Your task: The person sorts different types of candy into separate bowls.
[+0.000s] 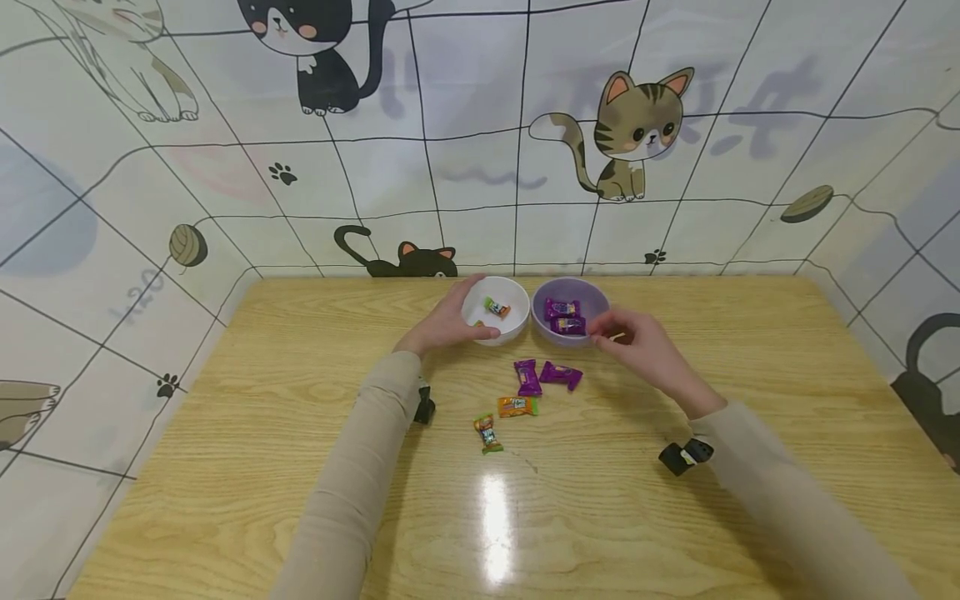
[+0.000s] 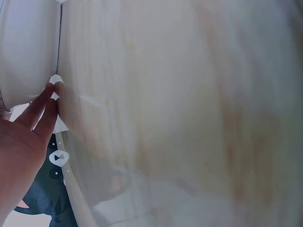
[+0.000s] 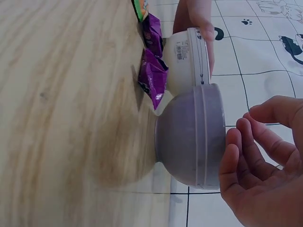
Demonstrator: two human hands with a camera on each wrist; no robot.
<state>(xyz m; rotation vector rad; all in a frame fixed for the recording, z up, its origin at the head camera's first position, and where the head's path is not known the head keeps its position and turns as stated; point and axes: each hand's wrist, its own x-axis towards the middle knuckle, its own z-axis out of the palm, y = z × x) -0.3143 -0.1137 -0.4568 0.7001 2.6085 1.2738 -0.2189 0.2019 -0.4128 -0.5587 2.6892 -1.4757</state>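
Observation:
My left hand (image 1: 447, 322) holds the white bowl (image 1: 512, 333), fingers along its far left side and thumb over the near rim. Inside lies a small green-and-orange wrapped candy (image 1: 497, 307); another is partly hidden by the thumb. Touching that bowl on the right is a light purple bowl (image 1: 545, 327) with two purple-wrapped candies (image 1: 562, 309) in it. My right hand (image 1: 637, 343) is at this bowl's right rim, fingers loosely bent. No candy shows between its fingertips (image 3: 258, 112) in the right wrist view.
Two purple-wrapped candies (image 1: 527, 377) lie on the wooden table (image 1: 300, 400) in front of the bowls. Nearer are an orange-wrapped candy (image 1: 517, 407) and an orange-and-green one (image 1: 487, 433). Behind the table's back edge hangs a cat-patterned sheet (image 1: 480, 183).

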